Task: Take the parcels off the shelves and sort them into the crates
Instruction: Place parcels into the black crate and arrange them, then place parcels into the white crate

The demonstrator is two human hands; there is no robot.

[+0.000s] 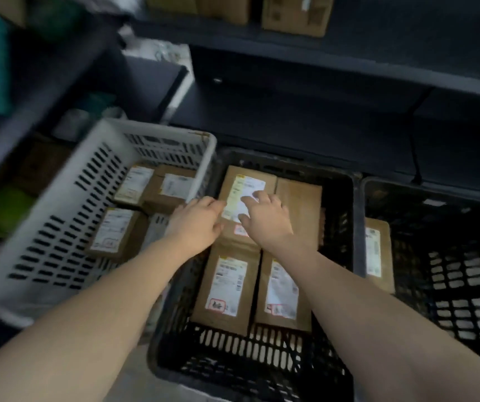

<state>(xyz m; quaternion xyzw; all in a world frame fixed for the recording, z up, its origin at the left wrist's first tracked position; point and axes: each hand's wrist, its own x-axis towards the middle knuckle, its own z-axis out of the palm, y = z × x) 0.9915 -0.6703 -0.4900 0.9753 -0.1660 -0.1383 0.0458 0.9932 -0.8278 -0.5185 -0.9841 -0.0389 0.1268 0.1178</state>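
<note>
The brown cardboard parcel with a white label (pixel 249 173) lies at the far end of the middle black plastic crate (pixel 347 198). Its long side points away from the person. Both hands are right on it. The left hand (pixel 196 219) bends its fingers round the parcel's left edge. The right hand (pixel 265 217) rests flat on top, fingers spread, gripping nothing. Both arms stretch forward and down.
</note>
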